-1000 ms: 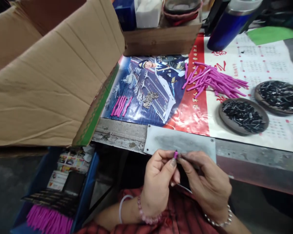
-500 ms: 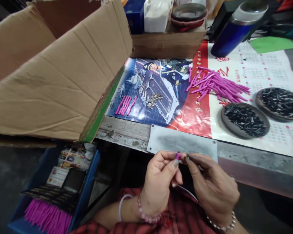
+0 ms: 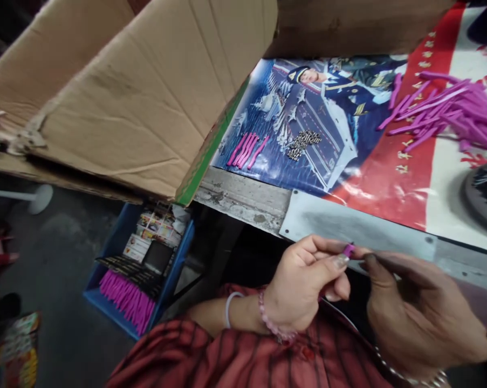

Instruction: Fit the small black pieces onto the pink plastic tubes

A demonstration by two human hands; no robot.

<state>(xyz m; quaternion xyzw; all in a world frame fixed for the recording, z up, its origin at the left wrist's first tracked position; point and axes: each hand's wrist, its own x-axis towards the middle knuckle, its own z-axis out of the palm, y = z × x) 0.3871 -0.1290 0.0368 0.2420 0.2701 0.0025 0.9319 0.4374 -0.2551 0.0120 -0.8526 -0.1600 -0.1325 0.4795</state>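
Observation:
My left hand is closed, pinching a short end of a purple tube between thumb and forefinger. A small dark tip shows at the top of that end; the rest of the tube is hidden by the hand. Right beside it my right hand has thumb and forefinger pressed together, and what they hold, if anything, cannot be made out. Both hands are just in front of a grey plate fixed at the table edge. On the poster lie several purple tubes in a row and a cluster of small metallic pieces.
A pile of purple tubes lies at the right, near a bowl of small dark pieces. An open cardboard box leans over the table's left side. Below stands a blue bin holding purple tubes.
The view has swung left and down, so the bowls and the blue bottle are largely out of frame. Both hands keep nearly the same pose around the purple tube.

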